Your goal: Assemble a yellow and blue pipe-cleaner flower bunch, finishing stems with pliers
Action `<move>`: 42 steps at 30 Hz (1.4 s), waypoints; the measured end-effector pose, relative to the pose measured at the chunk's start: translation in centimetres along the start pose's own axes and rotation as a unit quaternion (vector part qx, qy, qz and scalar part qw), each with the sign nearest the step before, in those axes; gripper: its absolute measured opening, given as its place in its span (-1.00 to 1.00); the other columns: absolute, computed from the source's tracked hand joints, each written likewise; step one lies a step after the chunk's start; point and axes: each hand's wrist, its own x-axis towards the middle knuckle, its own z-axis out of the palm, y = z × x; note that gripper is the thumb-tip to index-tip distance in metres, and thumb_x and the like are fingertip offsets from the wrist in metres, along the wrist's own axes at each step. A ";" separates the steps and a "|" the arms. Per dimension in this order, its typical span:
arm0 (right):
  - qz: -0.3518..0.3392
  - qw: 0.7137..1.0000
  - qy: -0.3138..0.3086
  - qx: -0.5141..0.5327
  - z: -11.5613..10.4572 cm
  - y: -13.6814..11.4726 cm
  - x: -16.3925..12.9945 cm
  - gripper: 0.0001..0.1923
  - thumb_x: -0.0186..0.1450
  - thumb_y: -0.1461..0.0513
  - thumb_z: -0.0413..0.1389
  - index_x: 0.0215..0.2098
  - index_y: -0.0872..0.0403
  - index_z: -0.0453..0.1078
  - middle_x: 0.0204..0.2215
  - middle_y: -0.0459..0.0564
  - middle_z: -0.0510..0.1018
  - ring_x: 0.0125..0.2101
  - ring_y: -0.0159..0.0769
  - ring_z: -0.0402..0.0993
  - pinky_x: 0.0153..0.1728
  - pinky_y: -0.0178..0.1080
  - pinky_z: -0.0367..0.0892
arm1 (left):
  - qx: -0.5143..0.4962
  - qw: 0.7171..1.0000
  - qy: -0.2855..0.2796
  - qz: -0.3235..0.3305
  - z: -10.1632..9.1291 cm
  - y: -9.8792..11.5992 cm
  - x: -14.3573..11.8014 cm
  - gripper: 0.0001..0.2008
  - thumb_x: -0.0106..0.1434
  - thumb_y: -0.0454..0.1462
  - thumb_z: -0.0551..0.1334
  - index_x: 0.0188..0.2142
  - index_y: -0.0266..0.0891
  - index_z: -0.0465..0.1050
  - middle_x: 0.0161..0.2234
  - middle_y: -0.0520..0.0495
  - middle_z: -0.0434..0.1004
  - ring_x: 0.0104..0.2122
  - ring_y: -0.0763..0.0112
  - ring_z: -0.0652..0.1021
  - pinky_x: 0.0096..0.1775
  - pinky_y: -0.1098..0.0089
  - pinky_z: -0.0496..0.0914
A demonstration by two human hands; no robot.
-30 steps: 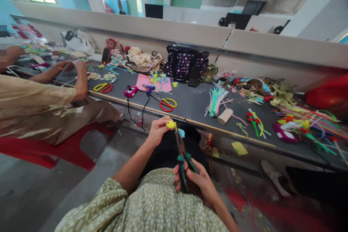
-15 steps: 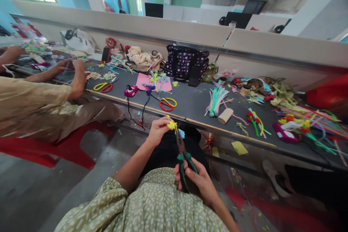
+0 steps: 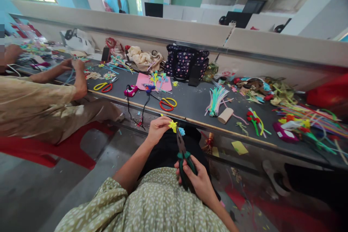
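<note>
Pinched in the fingers of my left hand [image 3: 158,130] is a small yellow pipe-cleaner flower [image 3: 173,126], held above my lap. My right hand [image 3: 196,174] is wrapped round the green handles of needle-nose pliers [image 3: 181,146]. The jaws point up, with their tips at the yellow flower; whether they grip it I cannot tell. A light blue fuzzy piece [image 3: 181,131] shows just right of the plier tips. Beyond my hands, scissors [image 3: 168,104] with red and yellow handles lie near the table edge.
On the dark table [image 3: 187,101] are a pink sheet [image 3: 141,81] with flowers, a glue gun [image 3: 149,88], a patterned bag [image 3: 186,63], a bundle of pipe cleaners [image 3: 215,102] and a cardboard tube [image 3: 225,115]. At left a co-worker [image 3: 35,98] sits on a red chair [image 3: 78,145].
The plier handles have closed together in my right hand. The yellow flower has turned slightly, and a yellow end now shows above my left fingers. The co-worker's arms have shifted.
</note>
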 end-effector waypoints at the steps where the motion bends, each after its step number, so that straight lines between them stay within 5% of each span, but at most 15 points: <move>1: 0.002 1.000 -0.005 0.004 0.0 0.0 0.0 -0.75 0.28 0.07 0.18 -0.31 0.09 0.32 -0.30 0.04 0.55 -0.50 -0.39 0.48 -0.49 -0.31 0.43 | -0.001 1.000 0.000 -0.001 0.0 -0.1 0.0 -0.97 0.07 -0.32 0.39 -0.43 -0.22 0.61 -0.35 -0.08 0.56 -0.35 0.41 0.53 -0.33 0.42 0.41; 7: 0.022 0.993 -0.061 0.097 -0.4 0.1 -0.1 -0.80 0.28 0.13 0.19 -0.27 0.08 0.32 -0.17 0.08 0.53 -0.32 -0.27 0.53 -0.38 -0.23 0.48 | -0.045 0.999 0.008 -0.014 0.1 -0.5 -0.1 -0.95 0.05 -0.33 0.39 -0.42 -0.21 0.60 -0.35 -0.06 0.54 -0.34 0.39 0.53 -0.31 0.40 0.42; 15: 0.028 0.992 -0.071 0.105 -0.5 0.2 -0.1 -0.82 0.30 0.14 0.18 -0.27 0.07 0.31 -0.24 0.04 0.54 -0.40 -0.30 0.53 -0.42 -0.23 0.47 | -0.072 0.997 0.004 -0.024 0.1 -0.5 -0.1 -0.92 0.03 -0.35 0.40 -0.42 -0.20 0.61 -0.35 -0.06 0.54 -0.34 0.40 0.53 -0.31 0.40 0.43; 31: 0.009 0.998 0.045 -0.039 0.1 0.1 0.0 -0.67 0.25 0.00 0.19 -0.31 0.09 0.32 -0.29 0.06 0.56 -0.52 -0.41 0.45 -0.52 -0.32 0.42 | 0.033 0.999 0.003 0.009 0.1 0.1 -0.1 -0.95 0.07 -0.30 0.39 -0.41 -0.21 0.61 -0.36 -0.07 0.55 -0.36 0.42 0.52 -0.32 0.42 0.42; 37: 0.010 1.000 -0.022 -0.002 -0.3 -0.3 -0.2 -0.73 0.26 0.06 0.21 -0.28 0.08 0.32 -0.16 0.11 0.54 -0.25 -0.23 0.53 -0.27 -0.18 0.49 | -0.010 0.999 0.013 -0.033 0.3 0.0 -0.1 -0.88 0.09 -0.23 0.37 -0.39 -0.24 0.59 -0.33 -0.08 0.50 -0.38 0.43 0.49 -0.40 0.45 0.40; 42: 0.027 0.996 -0.057 0.065 -0.3 -0.5 -0.4 -0.79 0.27 0.13 0.21 -0.27 0.08 0.32 -0.14 0.14 0.54 -0.23 -0.19 0.53 -0.26 -0.13 0.49 | -0.041 0.997 0.012 -0.070 0.5 0.6 0.0 -0.80 0.10 -0.17 0.37 -0.44 -0.29 0.57 -0.33 -0.08 0.46 -0.44 0.47 0.45 -0.44 0.46 0.38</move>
